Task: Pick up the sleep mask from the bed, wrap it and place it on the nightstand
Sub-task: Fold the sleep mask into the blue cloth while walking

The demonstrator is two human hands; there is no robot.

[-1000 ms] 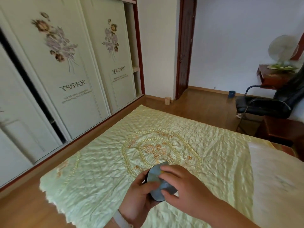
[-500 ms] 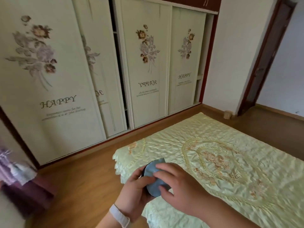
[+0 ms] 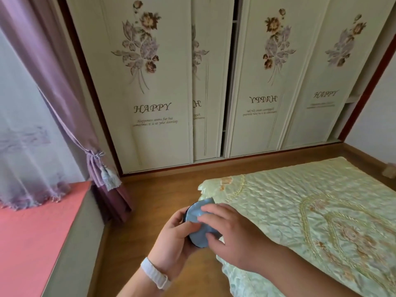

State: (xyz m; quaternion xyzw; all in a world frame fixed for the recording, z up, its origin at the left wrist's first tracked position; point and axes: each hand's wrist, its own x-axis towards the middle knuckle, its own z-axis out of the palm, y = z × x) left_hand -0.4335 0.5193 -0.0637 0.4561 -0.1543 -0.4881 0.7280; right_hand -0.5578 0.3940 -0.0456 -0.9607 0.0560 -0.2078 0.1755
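Note:
The sleep mask (image 3: pixel 198 224), grey-blue with a dark edge, is folded into a compact bundle held between both hands above the floor beside the bed's corner. My left hand (image 3: pixel 173 239) cups it from the left and below, a white band on that wrist. My right hand (image 3: pixel 233 234) covers its right side, fingers pressed on the fabric. The bed (image 3: pixel 310 211), under a pale green embroidered quilt, fills the lower right. No nightstand is in view.
Cream sliding wardrobe doors (image 3: pixel 162 82) with flower prints run along the far wall. A purple curtain (image 3: pixel 70 108) hangs tied back at left, above a pink-topped window ledge (image 3: pixel 32 239). Wooden floor (image 3: pixel 154 196) lies between ledge, wardrobe and bed.
The view has swung left, from the bed's middle and the door to the wardrobe, curtain and window ledge. Both hands have kept hold of the folded mask throughout.

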